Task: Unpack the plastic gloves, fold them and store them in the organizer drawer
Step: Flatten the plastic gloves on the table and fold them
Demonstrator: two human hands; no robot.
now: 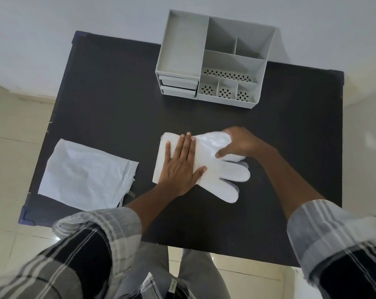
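A stack of clear plastic gloves (224,179) lies in the middle of the black table (109,108), fingers pointing right and toward me. My left hand (180,165) presses flat on the cuff end of the stack, fingers spread. My right hand (238,143) pinches a raised part of the top glove's finger end, thumb below and fingers above, lifted toward the cuff. The grey organizer (213,61) stands at the far edge, its two small drawers (178,86) on the lower left front both shut.
An empty white plastic packaging bag (85,173) lies flat at the near left of the table. The table's purple corner guards (26,214) mark its edges. A white wall rises behind the organizer; tiled floor surrounds the table.
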